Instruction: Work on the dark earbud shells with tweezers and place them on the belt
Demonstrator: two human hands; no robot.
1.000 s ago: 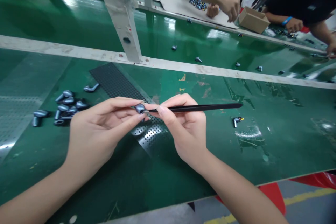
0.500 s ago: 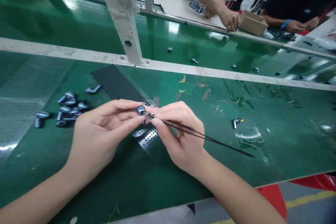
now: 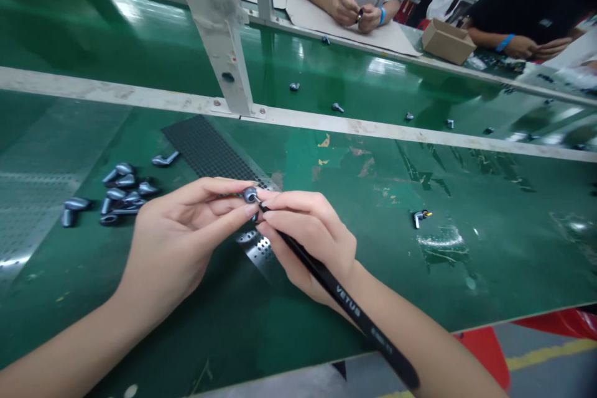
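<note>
My left hand point(image 3: 177, 242) is pinching a small grey earbud shell point(image 3: 249, 194); my right hand point(image 3: 310, 242) is gripping black tweezers point(image 3: 345, 301) marked VETUS, tips touching the shell.

From where I'm standing, both bare forearms angle inward and the hands meet in the middle. The left hand point(image 3: 172, 242) has thumb and forefinger pinched tight, and the right hand point(image 3: 312, 242) is clamped in a pen-style grip (knuckles up), fingertips almost touching.

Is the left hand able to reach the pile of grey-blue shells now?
Probably yes: the pile lies just beside the left hand with nothing between, though that hand now pinches one shell.
</note>
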